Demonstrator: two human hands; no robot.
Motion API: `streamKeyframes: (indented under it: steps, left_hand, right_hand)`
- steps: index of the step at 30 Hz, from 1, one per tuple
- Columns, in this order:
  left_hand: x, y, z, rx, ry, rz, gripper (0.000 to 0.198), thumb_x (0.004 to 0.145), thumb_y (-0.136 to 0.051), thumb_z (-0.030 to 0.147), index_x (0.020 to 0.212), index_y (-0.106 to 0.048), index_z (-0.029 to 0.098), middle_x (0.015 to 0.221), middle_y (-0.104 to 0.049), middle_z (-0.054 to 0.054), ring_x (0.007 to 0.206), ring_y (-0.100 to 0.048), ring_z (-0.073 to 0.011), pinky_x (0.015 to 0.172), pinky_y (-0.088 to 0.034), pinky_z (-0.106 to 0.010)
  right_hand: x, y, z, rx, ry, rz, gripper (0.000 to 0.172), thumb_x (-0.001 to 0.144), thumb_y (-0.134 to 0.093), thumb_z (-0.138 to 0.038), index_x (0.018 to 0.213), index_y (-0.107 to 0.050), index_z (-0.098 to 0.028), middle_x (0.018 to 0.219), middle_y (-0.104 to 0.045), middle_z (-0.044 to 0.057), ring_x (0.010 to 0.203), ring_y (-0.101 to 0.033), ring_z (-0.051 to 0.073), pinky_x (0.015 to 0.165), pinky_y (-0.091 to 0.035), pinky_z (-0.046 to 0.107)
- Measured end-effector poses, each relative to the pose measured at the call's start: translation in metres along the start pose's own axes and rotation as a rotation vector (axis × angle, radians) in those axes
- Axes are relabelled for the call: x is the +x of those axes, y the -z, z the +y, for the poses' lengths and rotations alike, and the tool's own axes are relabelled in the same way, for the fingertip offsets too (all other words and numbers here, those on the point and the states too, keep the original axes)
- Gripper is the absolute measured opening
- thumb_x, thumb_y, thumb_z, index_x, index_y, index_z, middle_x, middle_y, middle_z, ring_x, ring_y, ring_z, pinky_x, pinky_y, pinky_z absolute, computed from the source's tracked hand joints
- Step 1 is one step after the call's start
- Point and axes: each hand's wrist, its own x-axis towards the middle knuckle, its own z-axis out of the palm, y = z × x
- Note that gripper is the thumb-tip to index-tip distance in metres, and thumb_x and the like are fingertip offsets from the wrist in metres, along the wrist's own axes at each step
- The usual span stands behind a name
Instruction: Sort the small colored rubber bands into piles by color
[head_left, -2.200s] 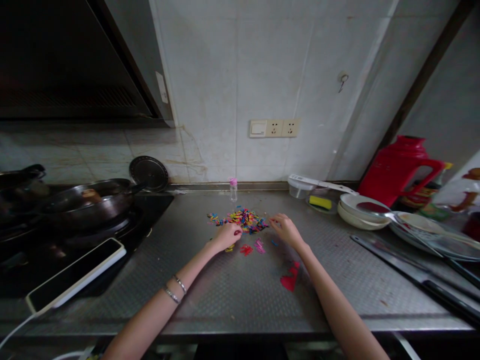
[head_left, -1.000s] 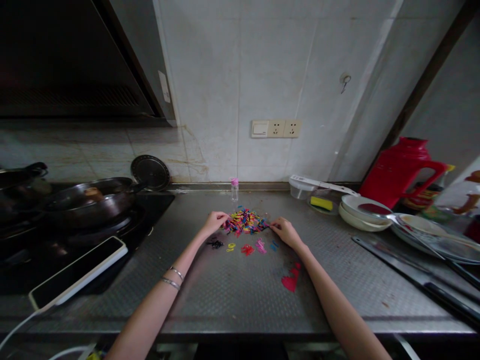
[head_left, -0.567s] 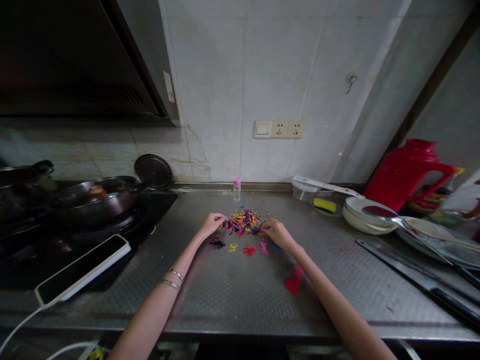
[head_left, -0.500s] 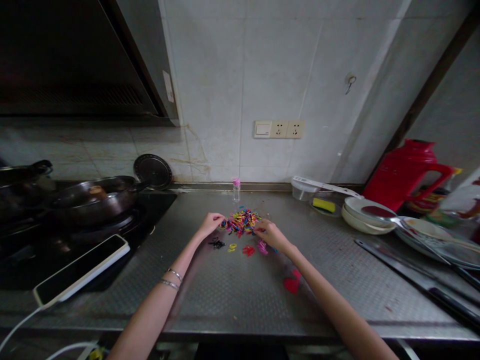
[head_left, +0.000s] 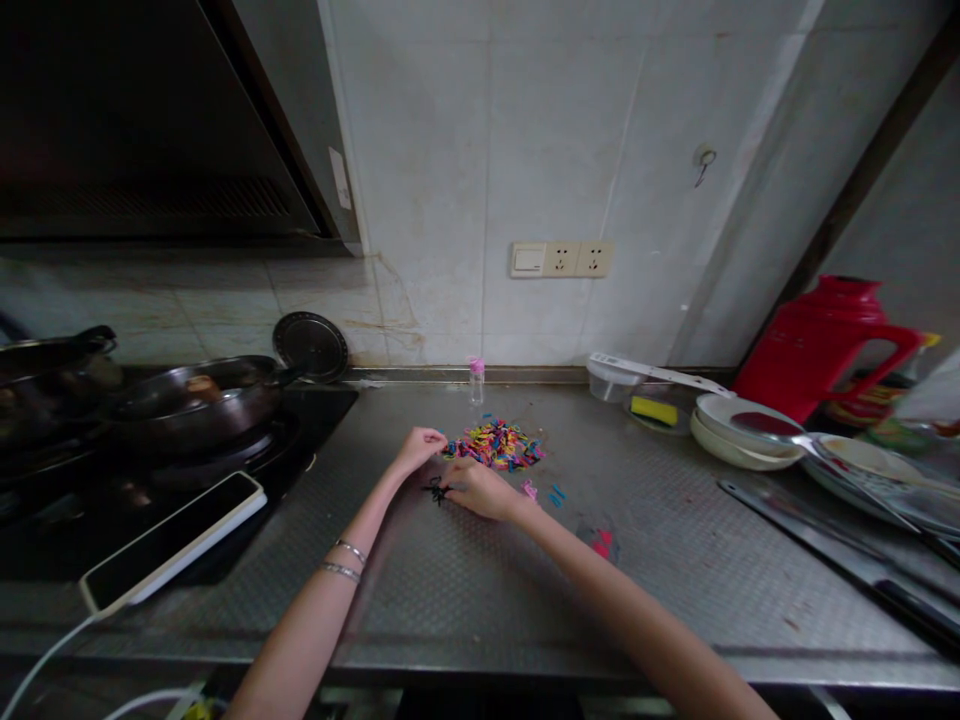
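Note:
A heap of small multicoloured rubber bands [head_left: 501, 444] lies on the metal counter. At its left edge is my left hand [head_left: 420, 448], thumb and fingers pinched together; whatever is between them is too small to name. My right hand [head_left: 480, 488] is closed in front of the heap, its fingertips at a small group of black rubber bands [head_left: 435, 490]. What these fingertips hold, if anything, cannot be made out. Right of that hand lie a few pink bands [head_left: 529, 489] and some blue bands [head_left: 556, 495]. The yellow and red groups are hidden behind my right hand.
A small clear bottle with a pink cap [head_left: 477, 382] stands behind the heap. A red packet [head_left: 602, 542] lies by my right forearm. At left are a phone-like device [head_left: 172, 545] and a pan [head_left: 199, 410]; at right, a knife [head_left: 810, 535], bowls [head_left: 742, 450] and a red thermos [head_left: 814, 350].
My right hand has moved left and nearer, from the heap's right side to the black bands. The heap's right side and the blue bands are now uncovered. My left hand stays put.

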Motion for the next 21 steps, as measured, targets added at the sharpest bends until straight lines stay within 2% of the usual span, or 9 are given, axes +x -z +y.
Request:
streamKeyframes:
  steps: [5, 11, 15, 21]
  left_hand:
    - [-0.003, 0.005, -0.004, 0.105, -0.008, -0.122, 0.019, 0.061, -0.056, 0.025, 0.067, -0.065, 0.01, 0.058, -0.061, -0.003, 0.055, -0.052, -0.0116, 0.052, -0.037, -0.021]
    - [-0.011, 0.004, 0.011, 0.116, 0.055, -0.205, 0.022, 0.06, -0.058, 0.027, 0.071, -0.064, 0.01, 0.052, -0.056, 0.0, 0.047, -0.047, -0.0098, 0.046, -0.031, -0.019]
    - [-0.012, 0.001, 0.011, 0.114, 0.031, -0.192, 0.018, 0.062, -0.056, 0.025, 0.07, -0.063, 0.01, 0.051, -0.056, 0.0, 0.048, -0.048, -0.0099, 0.047, -0.032, -0.019]
    - [-0.009, 0.003, 0.007, 0.126, -0.006, -0.19, 0.018, 0.064, -0.054, 0.025, 0.07, -0.063, 0.01, 0.055, -0.058, -0.001, 0.051, -0.049, -0.0104, 0.05, -0.034, -0.02]
  right_hand:
    - [-0.016, 0.024, 0.02, 0.038, -0.103, 0.09, 0.021, 0.075, -0.052, -0.015, 0.091, -0.064, -0.019, 0.089, -0.062, 0.005, 0.087, -0.054, 0.015, 0.079, -0.041, 0.026]
    - [-0.048, 0.054, 0.061, 0.033, -0.285, 0.245, 0.018, 0.076, -0.05, -0.017, 0.082, -0.066, -0.018, 0.082, -0.064, 0.004, 0.079, -0.056, 0.015, 0.075, -0.042, 0.027]
    - [-0.064, 0.061, 0.08, 0.0, -0.413, 0.326, 0.019, 0.074, -0.051, -0.02, 0.084, -0.067, -0.017, 0.08, -0.064, 0.005, 0.075, -0.057, 0.015, 0.071, -0.043, 0.026]
    - [-0.072, 0.061, 0.091, -0.016, -0.433, 0.353, 0.022, 0.073, -0.049, -0.021, 0.085, -0.067, -0.018, 0.081, -0.065, 0.005, 0.077, -0.057, 0.015, 0.084, -0.039, 0.031]
